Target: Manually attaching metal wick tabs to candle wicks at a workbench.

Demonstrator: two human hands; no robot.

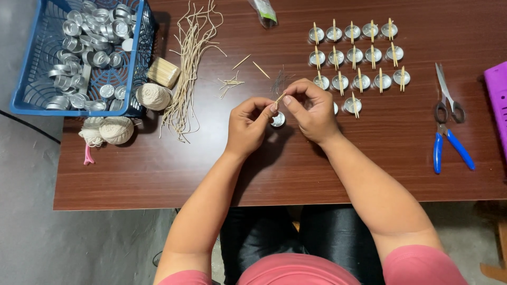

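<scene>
My left hand [248,124] and my right hand [311,108] meet over the middle of the brown table [158,169]. Together they pinch a small wooden stick [279,98] with a wick at its middle. Just under the fingertips sits a small silver metal cup [278,120] on the table. To the right lie rows of the same metal cups [359,55], each with a stick laid across its rim.
A blue plastic basket [138,58] full of empty metal cups stands at the far left. Beside it lie balls of string [117,130], a bundle of sticks [163,72] and loose cut wicks [187,63]. Scissors [448,95] and blue-handled pliers [449,145] lie right, near a purple tray [497,105].
</scene>
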